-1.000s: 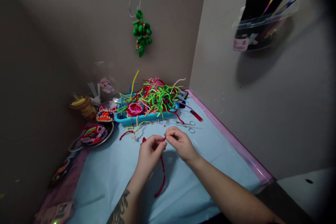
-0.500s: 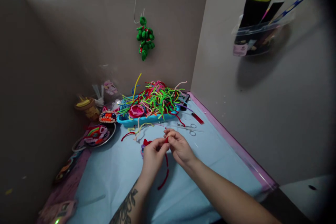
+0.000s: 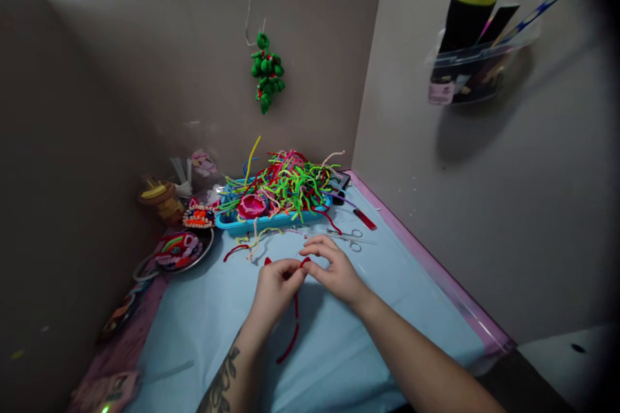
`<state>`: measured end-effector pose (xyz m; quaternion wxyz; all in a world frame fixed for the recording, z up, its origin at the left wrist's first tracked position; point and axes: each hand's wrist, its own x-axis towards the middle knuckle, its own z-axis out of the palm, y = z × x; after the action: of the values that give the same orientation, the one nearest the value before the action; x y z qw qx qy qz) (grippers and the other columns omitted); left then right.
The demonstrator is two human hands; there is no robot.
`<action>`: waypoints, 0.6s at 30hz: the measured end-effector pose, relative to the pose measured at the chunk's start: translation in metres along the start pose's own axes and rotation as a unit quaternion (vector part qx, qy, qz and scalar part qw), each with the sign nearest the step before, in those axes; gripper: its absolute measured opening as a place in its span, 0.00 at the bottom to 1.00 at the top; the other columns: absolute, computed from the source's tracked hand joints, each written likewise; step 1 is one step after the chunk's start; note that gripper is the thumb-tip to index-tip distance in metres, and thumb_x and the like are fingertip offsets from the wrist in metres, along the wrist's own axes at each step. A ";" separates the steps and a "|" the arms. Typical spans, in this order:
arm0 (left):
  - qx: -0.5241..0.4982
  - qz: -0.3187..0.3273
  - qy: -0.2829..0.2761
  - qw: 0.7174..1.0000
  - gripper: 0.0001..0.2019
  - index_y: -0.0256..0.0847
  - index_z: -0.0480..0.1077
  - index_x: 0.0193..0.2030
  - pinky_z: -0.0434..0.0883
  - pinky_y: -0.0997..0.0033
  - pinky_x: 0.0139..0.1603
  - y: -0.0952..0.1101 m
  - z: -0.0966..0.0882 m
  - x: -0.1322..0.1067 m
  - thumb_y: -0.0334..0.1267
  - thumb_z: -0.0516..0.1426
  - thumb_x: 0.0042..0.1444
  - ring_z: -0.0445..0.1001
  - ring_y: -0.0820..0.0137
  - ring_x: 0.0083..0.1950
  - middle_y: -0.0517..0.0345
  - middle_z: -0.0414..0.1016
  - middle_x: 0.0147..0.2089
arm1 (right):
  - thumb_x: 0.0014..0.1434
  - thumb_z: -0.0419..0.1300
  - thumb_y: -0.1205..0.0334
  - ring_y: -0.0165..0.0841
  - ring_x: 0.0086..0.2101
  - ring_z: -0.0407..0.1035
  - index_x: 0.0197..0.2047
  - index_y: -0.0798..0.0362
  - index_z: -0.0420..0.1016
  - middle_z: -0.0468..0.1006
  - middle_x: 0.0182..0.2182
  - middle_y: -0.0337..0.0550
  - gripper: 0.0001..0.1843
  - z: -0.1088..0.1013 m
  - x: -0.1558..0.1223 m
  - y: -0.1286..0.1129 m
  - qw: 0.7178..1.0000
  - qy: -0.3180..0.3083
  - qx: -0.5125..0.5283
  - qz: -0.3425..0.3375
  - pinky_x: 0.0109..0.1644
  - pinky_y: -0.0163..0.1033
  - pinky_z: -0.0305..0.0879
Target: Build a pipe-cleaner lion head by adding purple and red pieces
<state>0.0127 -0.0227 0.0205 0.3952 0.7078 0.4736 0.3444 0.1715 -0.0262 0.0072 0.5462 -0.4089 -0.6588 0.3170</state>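
My left hand [image 3: 272, 288] and my right hand [image 3: 332, 269] meet over the light blue table cover [image 3: 397, 310], fingertips pinched together on a red pipe cleaner [image 3: 292, 329]. Its top is bent between my fingers and its long tail hangs down and curls toward me. A short red end sticks out left of my left hand. Behind my hands stands a blue tray [image 3: 227, 222] heaped with several coloured pipe cleaners [image 3: 285, 181].
Small scissors [image 3: 349, 237] and a red clip [image 3: 363, 219] lie right of the tray. Loose pipe cleaner bits lie in front of it. A plate of finished craft pieces [image 3: 177, 250] sits at left. A green pipe-cleaner figure [image 3: 266, 71] hangs on the back wall; grey partitions close in the desk.
The pipe cleaner's tail has swung down and left between my hands. My right hand's fingers have shifted slightly on the bent top. My view has barely moved since half a second ago.
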 end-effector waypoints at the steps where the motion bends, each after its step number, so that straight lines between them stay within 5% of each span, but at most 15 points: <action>1: 0.024 0.011 0.000 1.000 0.12 0.35 0.73 0.26 0.59 0.78 0.25 -0.001 -0.001 0.000 0.38 0.54 0.54 0.62 0.75 0.24 0.61 0.67 0.21 | 0.54 0.61 0.65 0.37 0.44 0.65 0.37 0.49 0.77 0.70 0.40 0.44 0.06 -0.002 0.000 -0.001 0.999 -0.005 -0.034 -0.016 0.51 0.44 0.61; 7: 0.086 0.059 0.000 0.995 0.09 0.38 0.76 0.32 0.63 0.76 0.32 -0.001 -0.002 -0.001 0.36 0.55 0.55 0.70 0.73 0.30 0.57 0.76 0.29 | 0.55 0.59 0.68 0.35 0.38 0.66 0.29 0.51 0.74 0.70 0.34 0.42 0.05 -0.002 -0.001 0.002 0.996 -0.017 -0.070 -0.043 0.45 0.42 0.62; 18: -0.043 -0.030 0.025 0.998 0.15 0.36 0.76 0.43 0.65 0.76 0.26 -0.002 0.002 -0.003 0.42 0.56 0.54 0.68 0.73 0.24 0.56 0.76 0.27 | 0.56 0.59 0.62 0.31 0.29 0.61 0.25 0.53 0.68 0.65 0.25 0.37 0.09 0.006 -0.001 0.012 0.996 0.055 0.046 0.060 0.34 0.36 0.58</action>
<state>0.0127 -0.0253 0.0175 0.4233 0.6667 0.4896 0.3697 0.1683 -0.0218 -0.0047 0.5796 -0.4390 -0.5869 0.3563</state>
